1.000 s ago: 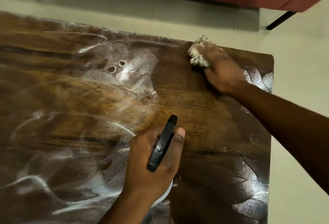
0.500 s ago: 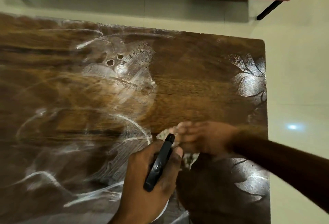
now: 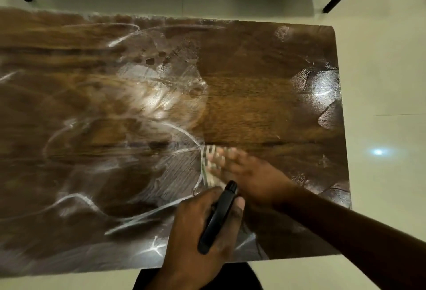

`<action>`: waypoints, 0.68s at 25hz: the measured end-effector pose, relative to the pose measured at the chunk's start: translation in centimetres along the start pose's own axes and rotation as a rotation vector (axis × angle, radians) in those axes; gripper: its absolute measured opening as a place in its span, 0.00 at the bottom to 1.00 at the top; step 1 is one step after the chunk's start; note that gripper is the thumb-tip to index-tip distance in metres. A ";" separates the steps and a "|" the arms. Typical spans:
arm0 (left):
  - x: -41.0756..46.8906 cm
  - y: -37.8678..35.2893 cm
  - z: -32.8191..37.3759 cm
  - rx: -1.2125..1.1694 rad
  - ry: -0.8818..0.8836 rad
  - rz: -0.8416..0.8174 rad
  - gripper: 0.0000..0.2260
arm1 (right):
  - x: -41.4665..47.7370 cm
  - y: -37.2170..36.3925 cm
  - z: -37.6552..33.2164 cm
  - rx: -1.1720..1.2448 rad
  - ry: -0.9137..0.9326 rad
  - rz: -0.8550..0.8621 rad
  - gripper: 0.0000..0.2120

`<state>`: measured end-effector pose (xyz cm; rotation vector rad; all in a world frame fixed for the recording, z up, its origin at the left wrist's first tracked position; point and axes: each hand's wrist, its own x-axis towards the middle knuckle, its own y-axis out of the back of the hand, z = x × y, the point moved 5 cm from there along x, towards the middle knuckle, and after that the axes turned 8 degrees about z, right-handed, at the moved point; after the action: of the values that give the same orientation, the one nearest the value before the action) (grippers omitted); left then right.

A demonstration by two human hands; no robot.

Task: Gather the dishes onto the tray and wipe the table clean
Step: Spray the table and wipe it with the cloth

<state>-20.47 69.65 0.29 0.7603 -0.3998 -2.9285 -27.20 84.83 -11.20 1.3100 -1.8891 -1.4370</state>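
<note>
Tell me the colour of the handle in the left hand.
Black handle, head view.

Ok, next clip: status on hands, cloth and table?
Left hand grips black sprayer. Right hand, fingers flat, presses cloth on table, motion-blurred. White streaks over table's left half. Nothing seen in cloth's way.

I see left hand [image 3: 196, 232] low centre, knuckles up, fingers curled round a black handle [image 3: 219, 216]. Right hand [image 3: 253, 174] just ahead of it, palm down, fingers straight on a cloth [image 3: 211, 155], slightly blurred. Right forearm enters from lower right.
</note>
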 end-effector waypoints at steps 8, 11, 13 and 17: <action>-7.9 -1.3 -2.9 -0.146 0.010 0.123 0.20 | -9.8 2.2 5.3 0.097 -0.625 0.370 0.35; -10.5 -2.2 -4.0 -0.164 0.019 0.166 0.16 | -6.8 0.4 0.0 0.198 -0.943 0.499 0.36; -11.3 -2.3 -4.5 -0.117 -0.016 0.195 0.12 | -5.0 -1.6 -5.6 0.167 -0.758 0.434 0.36; -12.6 -2.1 -5.4 -0.068 -0.085 0.220 0.08 | -9.1 -5.8 -13.5 0.079 -0.020 0.214 0.35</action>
<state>-6.86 72.38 1.06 0.5456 -0.3638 -2.7580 -10.05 85.79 -9.59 1.0924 -2.0487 -1.2835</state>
